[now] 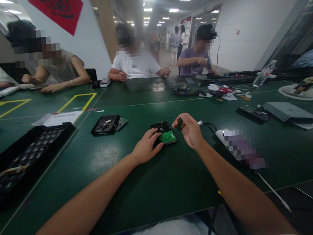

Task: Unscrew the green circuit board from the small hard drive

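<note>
A hard drive (161, 126) lies on the green table in front of me, with its green circuit board (168, 137) facing up. My left hand (147, 144) grips the drive's left side, fingers over the top edge and thumb near the lower edge. A screwdriver (181, 122) with a black and yellow handle is closed in my right hand (190, 129). Its thin shaft slants down to the board's right edge; whether the tip touches a screw is too small to tell.
To the left are a long black tray (70, 129) of small parts and a dismantled drive (105, 125). A white device with a cable (208, 124) lies right, near another drive (253, 113) and a grey box (290, 112). Several people sit across the table (123, 179).
</note>
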`<state>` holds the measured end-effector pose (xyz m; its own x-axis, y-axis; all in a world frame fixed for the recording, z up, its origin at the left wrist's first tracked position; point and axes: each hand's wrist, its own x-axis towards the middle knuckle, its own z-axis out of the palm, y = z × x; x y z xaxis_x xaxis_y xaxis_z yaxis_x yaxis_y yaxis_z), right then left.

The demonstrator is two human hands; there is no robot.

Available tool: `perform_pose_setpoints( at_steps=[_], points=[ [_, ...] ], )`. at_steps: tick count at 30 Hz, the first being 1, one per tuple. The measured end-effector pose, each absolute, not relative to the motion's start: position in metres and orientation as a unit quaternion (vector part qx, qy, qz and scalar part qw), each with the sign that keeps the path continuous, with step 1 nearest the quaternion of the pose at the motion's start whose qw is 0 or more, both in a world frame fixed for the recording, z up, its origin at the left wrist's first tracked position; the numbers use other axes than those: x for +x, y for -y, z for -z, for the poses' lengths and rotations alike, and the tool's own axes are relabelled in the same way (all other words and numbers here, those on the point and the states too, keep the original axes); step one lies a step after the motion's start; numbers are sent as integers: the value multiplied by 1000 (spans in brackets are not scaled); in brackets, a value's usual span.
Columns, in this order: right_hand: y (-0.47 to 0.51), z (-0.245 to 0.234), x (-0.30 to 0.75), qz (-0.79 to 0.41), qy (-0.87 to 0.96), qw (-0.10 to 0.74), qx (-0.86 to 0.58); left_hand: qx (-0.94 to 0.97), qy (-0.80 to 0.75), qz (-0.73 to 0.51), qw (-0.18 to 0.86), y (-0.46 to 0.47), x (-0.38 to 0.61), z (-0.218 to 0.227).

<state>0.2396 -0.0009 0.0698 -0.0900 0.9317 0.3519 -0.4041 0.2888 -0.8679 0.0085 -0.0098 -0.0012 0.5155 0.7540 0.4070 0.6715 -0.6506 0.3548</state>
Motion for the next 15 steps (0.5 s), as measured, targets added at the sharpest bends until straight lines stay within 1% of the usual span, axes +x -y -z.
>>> perform_pose_setpoints(
  at_steps=[15],
  points=[
    [2,-72,238,-559,462,633,-270,863,-412,-280,85,10,8,2]
  ],
)
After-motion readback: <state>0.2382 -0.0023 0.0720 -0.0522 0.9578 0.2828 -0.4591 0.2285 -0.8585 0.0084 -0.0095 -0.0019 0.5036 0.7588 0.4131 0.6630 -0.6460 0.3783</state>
